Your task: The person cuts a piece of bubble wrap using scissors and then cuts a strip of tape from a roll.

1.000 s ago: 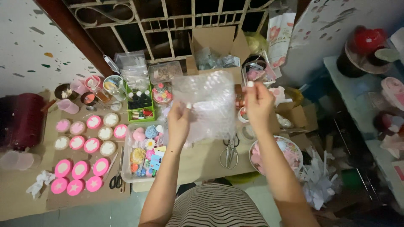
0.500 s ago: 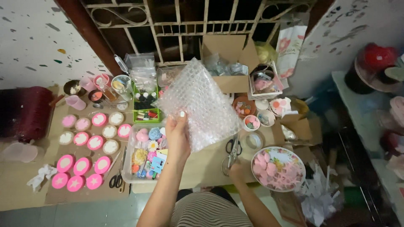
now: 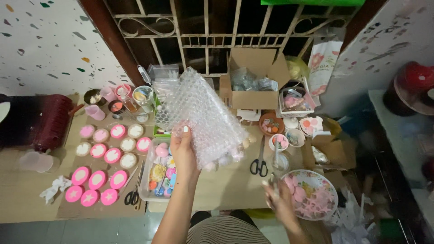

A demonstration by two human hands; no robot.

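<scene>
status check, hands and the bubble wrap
Left hand holding bubble wrap up. Right hand low by floral bowl, blurred. Scissors on table below.

We are looking down at what appears to be a home craft workspace set up on the floor. Flattened cardboard covers the ground as a work surface. On it sit rows of small round pink and white moulded pieces, a clear tray of colourful small items, two pairs of scissors, and a floral plate of pink shapes. An open cardboard box of packing supplies stands by a wrought-iron window grille. A speckled terrazzo-style wall rises on the left. A sheet of bubble wrap adds to the sense of handmade goods being packed.
</scene>
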